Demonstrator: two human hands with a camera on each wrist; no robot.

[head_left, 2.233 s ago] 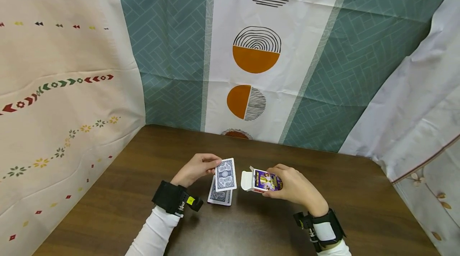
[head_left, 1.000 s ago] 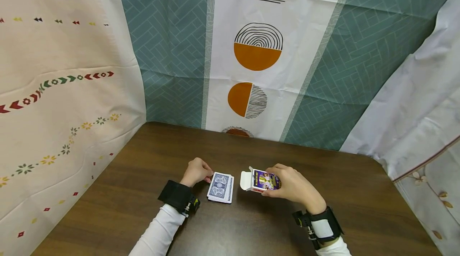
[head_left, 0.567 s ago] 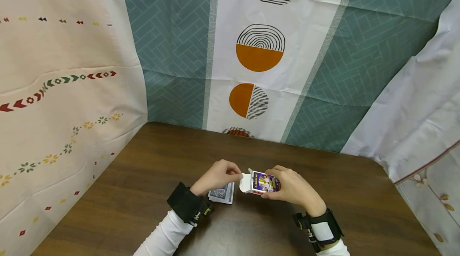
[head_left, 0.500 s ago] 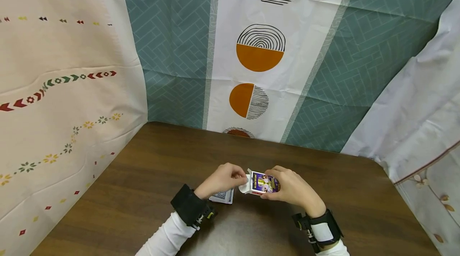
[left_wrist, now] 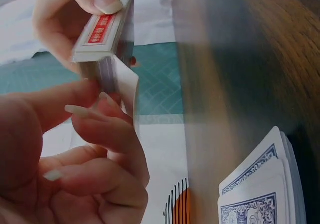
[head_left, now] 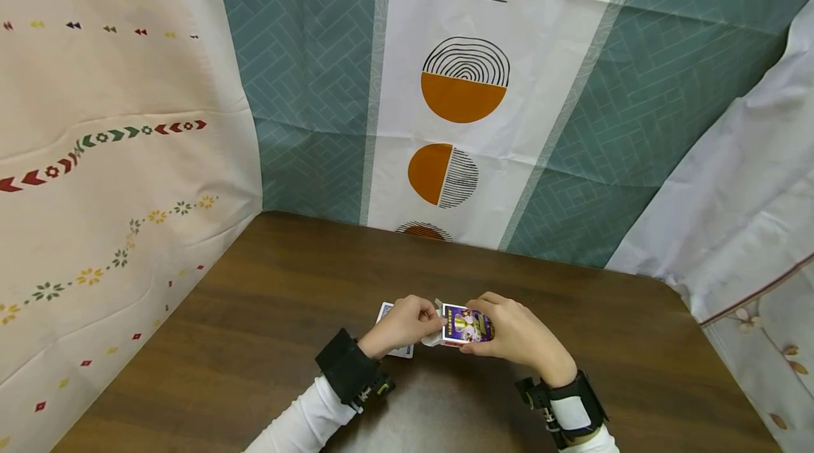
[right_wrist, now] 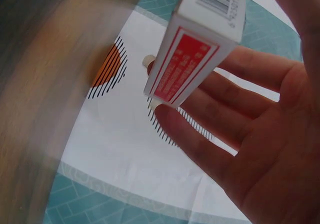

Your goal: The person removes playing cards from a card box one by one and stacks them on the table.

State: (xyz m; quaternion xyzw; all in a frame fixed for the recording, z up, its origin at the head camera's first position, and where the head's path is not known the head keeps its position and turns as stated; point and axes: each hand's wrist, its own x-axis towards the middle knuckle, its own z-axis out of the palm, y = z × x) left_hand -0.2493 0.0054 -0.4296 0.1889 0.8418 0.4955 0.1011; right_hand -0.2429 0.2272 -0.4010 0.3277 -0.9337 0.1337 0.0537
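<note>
My right hand (head_left: 524, 336) grips a small purple card box (head_left: 468, 324) between thumb and fingers, its mouth facing left. The right wrist view shows the box's red-and-white narrow side (right_wrist: 187, 66) and a barcode. A white flap (left_wrist: 127, 84) hangs open at the mouth, with the ends of playing cards (left_wrist: 104, 74) showing beside it. My left hand (head_left: 403, 326) has thumb and index fingertips pinched at those card ends, the other fingers curled. Beneath the left hand lies a blue-backed stack of playing cards (head_left: 384, 310), partly hidden by it.
The brown wooden table (head_left: 286, 283) carries the card stack. Patterned curtains hang behind it, with a white and teal cloth (head_left: 445, 121) at the back and a cream cloth (head_left: 127, 177) at the left. Both wrists wear black camera straps (head_left: 346, 366).
My left hand has laid blue-backed cards on the stack and moved right to the box mouth, now covering part of the stack. The right hand and box have stayed nearly still.
</note>
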